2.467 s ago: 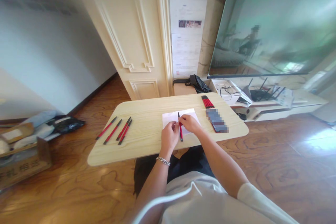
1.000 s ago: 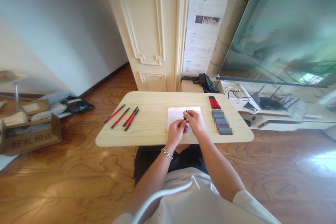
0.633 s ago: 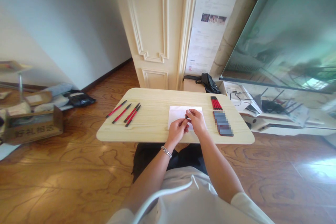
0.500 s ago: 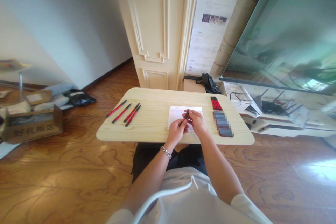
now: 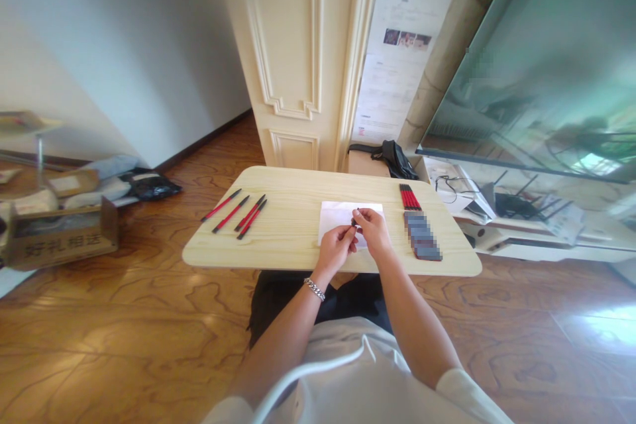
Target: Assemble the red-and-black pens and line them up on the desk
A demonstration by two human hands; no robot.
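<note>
My left hand and my right hand meet over a white sheet of paper. Between their pinched fingertips is a dark pen, mostly covered by the fingers, so only a short black part shows. Several red and black pens lie slanted and spread out at the left of the table. More red and black pens rest side by side in a tight row at the right, beyond a phone whose screen is blurred out.
The pale wooden table has rounded corners and stands before my lap. Behind it are a cream panelled door and a black bag. A cardboard box sits on the floor at left, and a large screen hangs at right.
The fingers of my right hand have shifted slightly around the pen, and less of its black part shows between my hands. The pens and phone on the table stay put.
</note>
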